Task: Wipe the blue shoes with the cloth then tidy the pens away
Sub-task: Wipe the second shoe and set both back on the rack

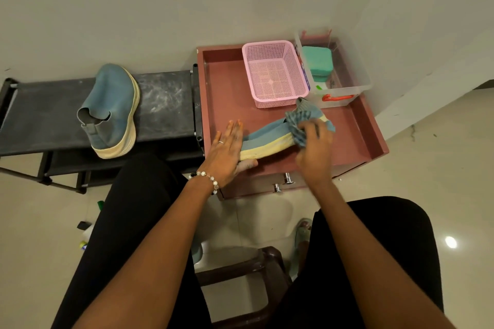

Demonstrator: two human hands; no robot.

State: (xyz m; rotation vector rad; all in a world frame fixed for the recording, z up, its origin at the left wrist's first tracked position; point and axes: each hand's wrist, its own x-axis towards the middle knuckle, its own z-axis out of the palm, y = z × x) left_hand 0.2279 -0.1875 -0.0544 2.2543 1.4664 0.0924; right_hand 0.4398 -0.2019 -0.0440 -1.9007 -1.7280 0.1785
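A black shoe rack (165,104) fills the left middle of the frame, and beside it, at centre right, stands a reddish-brown counter (355,141) with a raised rim. On the rack one blue shoe (112,109) rests on its side, toe toward the top of the frame and cream sole facing right, well apart from both hands. The second blue shoe (264,136) lies on the counter, its long axis running from lower left to upper right, toe toward the upper right. The left hand (224,152) lies flat with straight fingers against the heel end, steadying it. The right hand (315,147) is curled round a bunched blue cloth (296,123) pressed on the toe end, so it is the nearer one to the part being wiped; a stroke would likely run along the shoe toward the heel. Behind the shoe sit a pink basket (275,72) and a clear box (344,80). No pens can be made out.
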